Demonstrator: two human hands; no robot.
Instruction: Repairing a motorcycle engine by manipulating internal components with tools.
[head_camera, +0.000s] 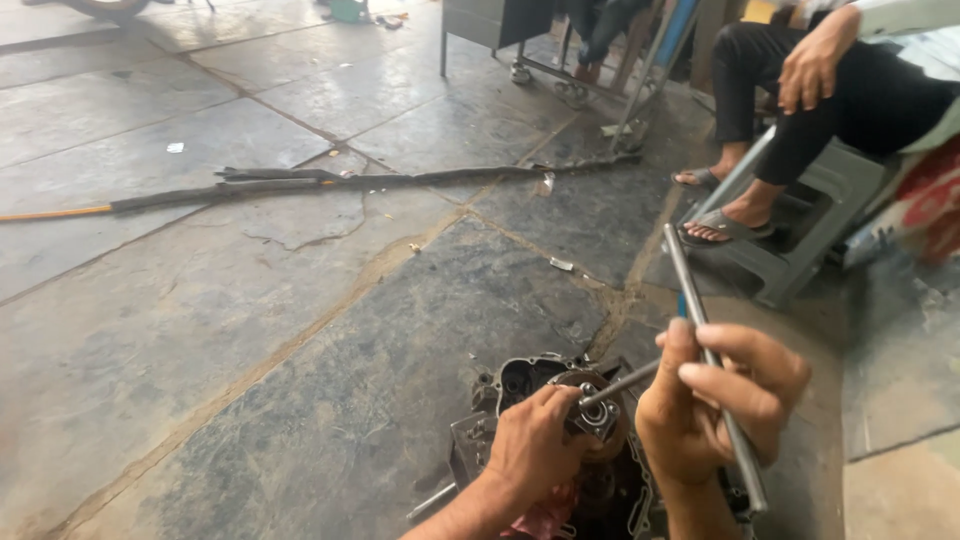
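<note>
Grey stone floor (300, 330), cracked, long dark hose (330, 182) across it. Left hand (530, 450) curled down on small metal fitting (597, 418) atop engine casing (530, 378) — fingers closed round it. Right hand (715, 400) clenched on T-handle wrench (700, 320), short end reaching fitting, just beside left fingers. Seated person's legs (800, 120) on grey stool (800, 240) — well apart.

Cracked grey stone floor (250, 330) w/ a long black hose (330, 183) across it; grey plastic stool (800, 250) at right, daylight.
</note>
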